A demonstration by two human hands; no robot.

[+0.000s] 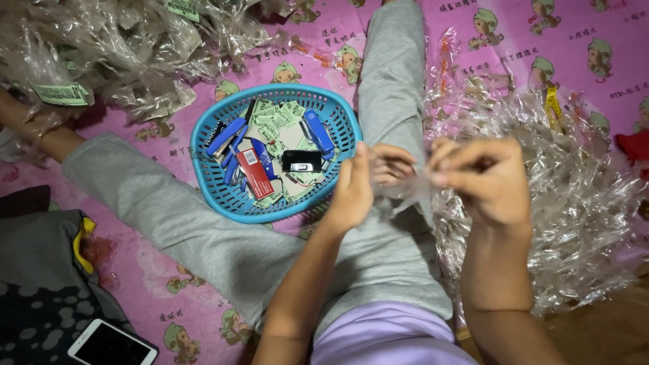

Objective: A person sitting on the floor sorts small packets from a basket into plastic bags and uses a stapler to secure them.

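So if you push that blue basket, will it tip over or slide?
The blue basket would probably slide rather than tip: it looks wide, low and flat on the pink mat. Its open plastic mesh suggests it is light. The small packets inside may shift, since they lie loose.

Left hand (355, 192), right hand (487, 179) pinching.

Floor covered by pink cartoon-print mat (203, 297). Bare brown floor (608, 331) shows at lower right. Lighting even, soft.
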